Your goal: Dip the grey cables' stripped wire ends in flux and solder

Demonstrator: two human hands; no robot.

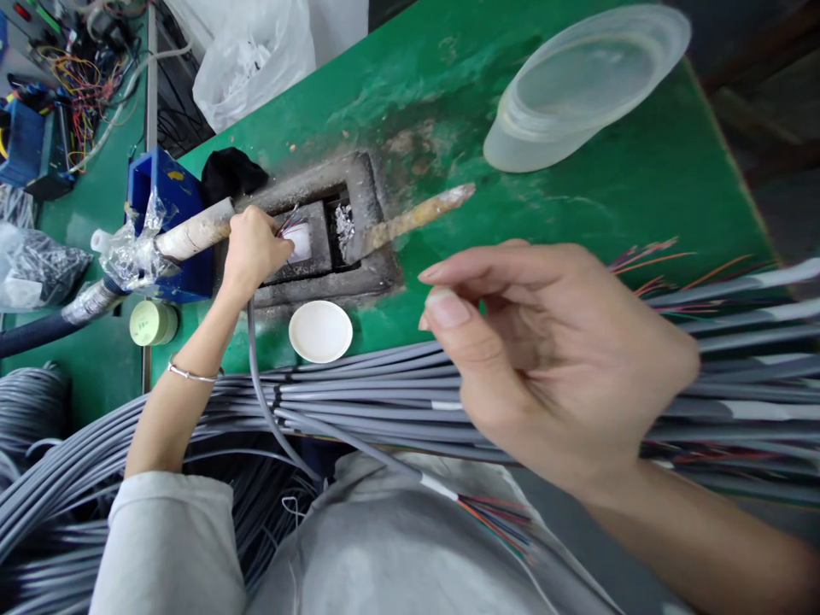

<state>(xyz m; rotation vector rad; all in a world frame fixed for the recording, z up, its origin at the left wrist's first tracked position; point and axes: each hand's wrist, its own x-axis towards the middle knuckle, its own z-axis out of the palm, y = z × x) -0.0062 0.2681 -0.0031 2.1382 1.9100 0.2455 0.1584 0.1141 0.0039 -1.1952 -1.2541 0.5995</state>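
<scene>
My left hand point(253, 248) is closed around the end of a grey cable point(253, 342), which hangs down from under it. Thin coloured wires point(295, 224) fan out past my fingertips, right at a small white container point(299, 243). That container sits on a dark metal block inside a dirty rectangular metal frame point(377, 201) let into the bench. My right hand point(551, 350) is raised close to the camera, fingers loosely curled, thumb and forefinger tips slightly apart, nothing visible between them. Below it lies a bundle of grey cables point(365, 395).
A crusted, flat-ended stick point(423, 213) leans on the frame's right side. Near the frame are a white round lid point(320, 331), a yellow-green tin point(152, 323), a wrapped pipe point(196, 232) and a blue holder point(170, 184). Translucent plastic tubs point(582, 81) stand at back right.
</scene>
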